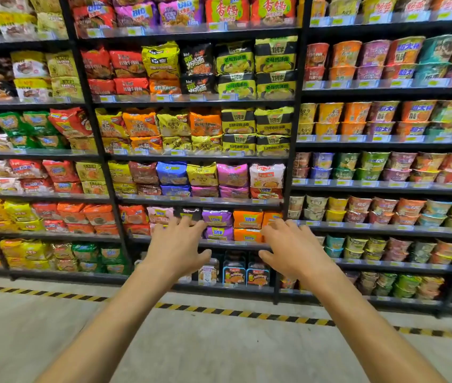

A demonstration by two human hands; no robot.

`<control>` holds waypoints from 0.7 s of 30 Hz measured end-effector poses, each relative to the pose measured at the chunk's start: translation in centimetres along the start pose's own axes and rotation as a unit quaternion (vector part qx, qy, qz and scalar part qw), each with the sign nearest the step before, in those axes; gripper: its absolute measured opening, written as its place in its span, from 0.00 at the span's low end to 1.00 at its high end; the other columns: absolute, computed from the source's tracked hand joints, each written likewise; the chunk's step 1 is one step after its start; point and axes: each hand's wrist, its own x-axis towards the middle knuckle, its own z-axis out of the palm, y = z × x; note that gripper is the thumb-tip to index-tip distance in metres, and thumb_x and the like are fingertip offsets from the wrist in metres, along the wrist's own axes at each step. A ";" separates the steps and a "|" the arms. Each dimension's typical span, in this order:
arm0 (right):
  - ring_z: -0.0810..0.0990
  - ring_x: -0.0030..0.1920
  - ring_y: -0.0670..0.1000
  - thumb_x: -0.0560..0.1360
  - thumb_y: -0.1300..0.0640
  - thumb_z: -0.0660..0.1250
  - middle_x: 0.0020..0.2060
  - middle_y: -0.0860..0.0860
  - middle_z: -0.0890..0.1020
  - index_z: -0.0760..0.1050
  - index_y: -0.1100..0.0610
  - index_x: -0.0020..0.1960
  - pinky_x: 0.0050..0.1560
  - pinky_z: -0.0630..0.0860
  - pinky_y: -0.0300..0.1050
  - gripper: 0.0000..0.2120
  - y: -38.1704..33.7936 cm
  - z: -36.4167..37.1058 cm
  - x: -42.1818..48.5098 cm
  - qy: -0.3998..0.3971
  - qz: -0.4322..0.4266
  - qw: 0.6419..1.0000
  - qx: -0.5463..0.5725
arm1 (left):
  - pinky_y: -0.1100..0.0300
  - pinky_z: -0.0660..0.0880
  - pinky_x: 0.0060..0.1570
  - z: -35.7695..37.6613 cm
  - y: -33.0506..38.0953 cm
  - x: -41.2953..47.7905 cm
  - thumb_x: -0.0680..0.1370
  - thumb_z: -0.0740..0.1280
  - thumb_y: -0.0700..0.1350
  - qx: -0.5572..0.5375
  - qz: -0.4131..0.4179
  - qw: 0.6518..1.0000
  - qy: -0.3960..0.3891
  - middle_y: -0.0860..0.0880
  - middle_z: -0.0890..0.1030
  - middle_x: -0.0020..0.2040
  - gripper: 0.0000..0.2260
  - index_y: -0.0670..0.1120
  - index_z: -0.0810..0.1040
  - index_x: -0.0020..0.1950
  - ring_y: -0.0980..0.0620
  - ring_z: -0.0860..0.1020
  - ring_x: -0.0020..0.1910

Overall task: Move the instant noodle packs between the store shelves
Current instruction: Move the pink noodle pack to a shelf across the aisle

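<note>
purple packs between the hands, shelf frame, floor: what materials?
Purple packs: likely glossy plastic film; puffy, crinkled, catching glare.
Shelf frame: looks like black painted metal; thin straight uprights, dull finish.
Floor: probably smooth concrete; grey, seamless, slight sheen.

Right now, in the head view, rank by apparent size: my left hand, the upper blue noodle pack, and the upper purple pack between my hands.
1. left hand, largest, but nearest the camera.
2. upper blue noodle pack.
3. upper purple pack, slightly smaller.
</note>
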 end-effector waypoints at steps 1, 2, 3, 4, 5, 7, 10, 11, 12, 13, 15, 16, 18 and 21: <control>0.70 0.68 0.58 0.81 0.44 0.60 0.68 0.54 0.72 0.68 0.51 0.71 0.66 0.69 0.57 0.22 0.6 0.2 1.3 0.003 -0.003 1.000 0.001 | 0.41 0.67 0.70 0.2 0.2 1.3 0.79 0.62 0.63 -0.003 0.000 1.000 -0.002 0.48 0.71 0.75 0.30 0.55 0.62 0.79 0.43 0.67 0.75; 0.70 0.68 0.58 0.81 0.44 0.60 0.67 0.54 0.73 0.69 0.51 0.71 0.65 0.69 0.57 0.22 1.3 0.5 2.6 0.011 0.003 1.000 0.003 | 0.41 0.67 0.69 0.5 0.4 2.7 0.79 0.62 0.63 -0.001 -0.009 1.000 0.001 0.48 0.72 0.74 0.29 0.55 0.63 0.78 0.43 0.68 0.74; 0.70 0.67 0.58 0.81 0.44 0.59 0.67 0.54 0.73 0.69 0.51 0.71 0.64 0.70 0.57 0.22 2.1 0.8 4.1 0.017 -0.001 1.000 0.001 | 0.42 0.68 0.69 0.8 0.6 4.3 0.79 0.63 0.63 0.002 -0.010 1.000 0.002 0.48 0.72 0.73 0.28 0.54 0.64 0.77 0.43 0.68 0.74; 0.71 0.67 0.58 0.81 0.44 0.59 0.66 0.54 0.73 0.69 0.51 0.71 0.63 0.70 0.56 0.21 2.9 0.8 5.4 0.005 -0.003 1.000 -0.001 | 0.42 0.68 0.68 0.7 0.9 5.6 0.79 0.63 0.62 0.001 -0.015 1.000 -0.010 0.47 0.73 0.73 0.28 0.54 0.65 0.77 0.43 0.69 0.73; 0.71 0.66 0.58 0.81 0.44 0.59 0.65 0.54 0.73 0.70 0.52 0.70 0.63 0.71 0.56 0.21 3.7 1.0 7.0 0.008 -0.009 1.000 0.000 | 0.43 0.69 0.68 0.8 1.2 7.3 0.79 0.63 0.62 -0.001 -0.019 1.000 -0.010 0.47 0.73 0.72 0.28 0.54 0.65 0.76 0.43 0.69 0.73; 0.71 0.66 0.58 0.81 0.44 0.59 0.66 0.54 0.73 0.70 0.52 0.69 0.63 0.71 0.56 0.20 5.2 1.6 9.9 0.008 -0.016 1.000 0.005 | 0.45 0.69 0.68 1.2 1.8 10.5 0.79 0.63 0.62 -0.005 -0.024 1.000 -0.005 0.47 0.73 0.72 0.27 0.54 0.66 0.76 0.44 0.70 0.72; 0.70 0.68 0.58 0.81 0.43 0.59 0.67 0.54 0.72 0.69 0.52 0.71 0.64 0.70 0.56 0.22 7.7 2.8 13.8 -0.005 -0.017 1.000 0.005 | 0.47 0.70 0.66 2.0 2.8 14.9 0.81 0.61 0.61 -0.007 -0.031 0.999 -0.001 0.47 0.74 0.70 0.26 0.53 0.66 0.76 0.45 0.71 0.70; 0.69 0.68 0.58 0.81 0.42 0.59 0.68 0.54 0.72 0.68 0.51 0.72 0.64 0.69 0.56 0.22 8.5 3.3 15.0 -0.005 -0.016 1.000 0.006 | 0.46 0.70 0.66 2.5 3.2 16.4 0.81 0.61 0.60 -0.007 -0.029 1.000 0.000 0.47 0.74 0.70 0.25 0.52 0.66 0.76 0.44 0.71 0.70; 0.69 0.68 0.58 0.81 0.42 0.59 0.68 0.54 0.72 0.68 0.51 0.72 0.64 0.69 0.56 0.23 9.4 3.7 16.0 -0.009 -0.015 1.000 0.009 | 0.44 0.69 0.66 3.0 3.6 17.8 0.81 0.61 0.60 -0.009 -0.027 1.000 -0.010 0.46 0.73 0.70 0.26 0.52 0.65 0.77 0.43 0.71 0.70; 0.69 0.68 0.58 0.81 0.42 0.59 0.68 0.54 0.72 0.68 0.51 0.72 0.64 0.69 0.56 0.23 10.1 4.2 17.1 -0.013 -0.012 1.000 0.007 | 0.43 0.68 0.67 3.5 4.0 19.2 0.81 0.61 0.60 -0.007 -0.024 1.000 -0.018 0.46 0.73 0.71 0.26 0.52 0.65 0.77 0.43 0.70 0.71; 0.70 0.68 0.58 0.81 0.42 0.59 0.67 0.54 0.72 0.68 0.52 0.72 0.64 0.69 0.56 0.24 11.6 4.9 19.1 -0.024 -0.004 1.000 0.003 | 0.42 0.67 0.67 4.6 4.6 22.0 0.81 0.61 0.61 -0.002 -0.018 0.999 -0.032 0.46 0.72 0.72 0.27 0.52 0.64 0.78 0.42 0.69 0.72; 0.70 0.67 0.58 0.81 0.42 0.60 0.67 0.54 0.72 0.68 0.52 0.72 0.64 0.70 0.56 0.23 12.3 5.3 20.1 -0.030 0.002 1.000 0.001 | 0.42 0.68 0.67 5.0 5.0 23.3 0.81 0.61 0.61 0.004 -0.017 0.999 -0.041 0.46 0.72 0.72 0.27 0.52 0.64 0.78 0.42 0.69 0.72; 0.70 0.67 0.57 0.81 0.43 0.60 0.66 0.53 0.73 0.68 0.52 0.72 0.64 0.70 0.56 0.23 13.6 6.1 22.3 -0.029 0.013 0.999 0.005 | 0.42 0.67 0.68 6.0 5.5 26.2 0.81 0.60 0.61 -0.009 -0.007 0.999 -0.046 0.46 0.72 0.72 0.27 0.52 0.64 0.78 0.42 0.69 0.73; 0.70 0.68 0.57 0.81 0.43 0.60 0.67 0.53 0.73 0.66 0.51 0.73 0.64 0.70 0.55 0.24 15.0 7.8 25.5 -0.026 0.024 0.999 0.010 | 0.42 0.68 0.67 8.1 6.1 30.1 0.82 0.59 0.59 -0.018 0.008 0.999 -0.050 0.45 0.72 0.72 0.26 0.52 0.64 0.78 0.41 0.69 0.72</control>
